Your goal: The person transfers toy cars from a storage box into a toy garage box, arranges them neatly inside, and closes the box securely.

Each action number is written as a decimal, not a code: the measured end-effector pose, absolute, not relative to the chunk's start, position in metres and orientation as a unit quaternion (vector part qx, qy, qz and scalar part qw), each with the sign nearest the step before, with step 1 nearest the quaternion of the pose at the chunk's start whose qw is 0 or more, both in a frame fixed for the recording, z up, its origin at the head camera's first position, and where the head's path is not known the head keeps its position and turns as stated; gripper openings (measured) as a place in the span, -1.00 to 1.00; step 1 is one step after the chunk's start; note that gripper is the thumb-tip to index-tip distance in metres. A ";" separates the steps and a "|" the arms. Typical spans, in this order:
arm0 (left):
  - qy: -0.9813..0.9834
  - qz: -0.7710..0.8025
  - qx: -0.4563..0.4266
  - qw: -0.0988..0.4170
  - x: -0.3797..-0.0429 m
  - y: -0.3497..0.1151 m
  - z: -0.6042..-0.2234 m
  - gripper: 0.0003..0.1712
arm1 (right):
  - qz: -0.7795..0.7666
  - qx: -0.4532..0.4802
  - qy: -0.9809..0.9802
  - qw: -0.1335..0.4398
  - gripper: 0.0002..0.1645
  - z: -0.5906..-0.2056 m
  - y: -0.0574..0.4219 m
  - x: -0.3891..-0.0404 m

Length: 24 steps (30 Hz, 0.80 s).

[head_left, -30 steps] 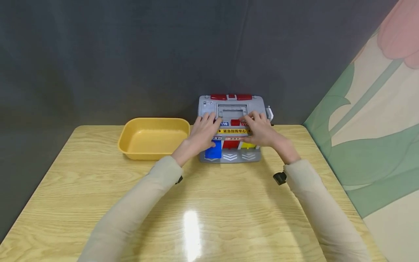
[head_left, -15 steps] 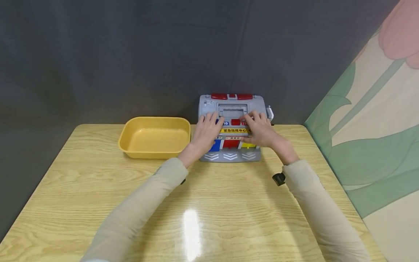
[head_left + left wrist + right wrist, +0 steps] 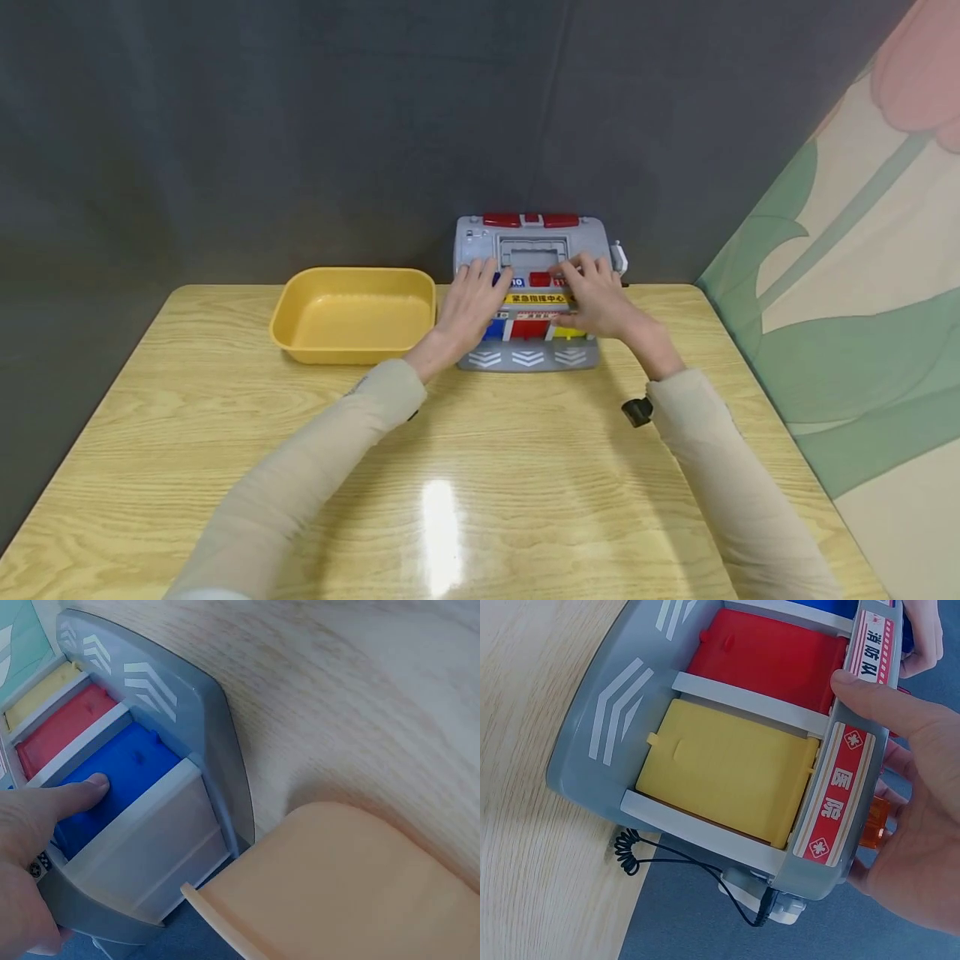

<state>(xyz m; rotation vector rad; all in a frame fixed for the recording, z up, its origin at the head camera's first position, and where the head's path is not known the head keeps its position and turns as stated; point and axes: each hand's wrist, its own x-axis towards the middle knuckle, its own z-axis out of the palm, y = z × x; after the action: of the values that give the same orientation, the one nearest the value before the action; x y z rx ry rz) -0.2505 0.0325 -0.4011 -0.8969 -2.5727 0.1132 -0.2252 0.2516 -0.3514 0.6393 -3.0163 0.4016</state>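
Observation:
A grey toy emergency-centre garage [image 3: 527, 360] stands against the dark backdrop, its ramp towards me. My left hand [image 3: 471, 307] reaches over its left side, fingers lying straight across the top. In the left wrist view the thumb rests on the blue door [image 3: 135, 766], which sits flush in its frame. Holding the right side is my right hand [image 3: 600, 302]: its thumb lies on the front ledge above the red door [image 3: 769, 664], with the fingers bent over behind. The yellow door [image 3: 724, 769] is closed too. Much of the left fingers is hidden in the left wrist view.
A yellow plastic tub [image 3: 352, 354] stands left of the garage, close to my left wrist. A white toy handset [image 3: 750, 889] on a black coiled cord [image 3: 626, 851] hangs at the garage's right side. The wooden table [image 3: 525, 492] meets a flower-patterned panel [image 3: 862, 358] at right.
The blue door, hanging down over the ramp a second ago, has swung up into its frame under my left thumb. My left hand shifted slightly right and then stayed; the right hand stays in place.

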 end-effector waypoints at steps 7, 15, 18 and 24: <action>-0.920 0.040 -0.328 0.212 -0.250 0.033 -0.402 -0.34 | 0.137 0.205 -0.969 0.015 -0.21 -0.353 0.254 -0.223; -0.920 0.030 -0.334 0.200 -0.248 0.033 -0.400 -0.24 | 0.139 0.207 -0.968 0.021 -0.21 -0.356 0.256 -0.222; -0.921 0.024 -0.340 0.188 -0.246 0.031 -0.400 -0.11 | 0.141 0.207 -0.968 0.021 -0.22 -0.358 0.256 -0.219; -0.925 0.017 -0.332 0.186 -0.242 0.029 -0.402 -0.07 | 0.141 0.213 -0.967 0.022 -0.22 -0.359 0.255 -0.217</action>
<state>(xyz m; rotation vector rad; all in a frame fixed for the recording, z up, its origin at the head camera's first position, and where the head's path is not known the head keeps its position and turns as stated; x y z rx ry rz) -0.2421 0.0287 -0.4017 -0.9342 -2.6038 0.0487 -0.2171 0.2553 -0.3588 0.6596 -2.9950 0.4373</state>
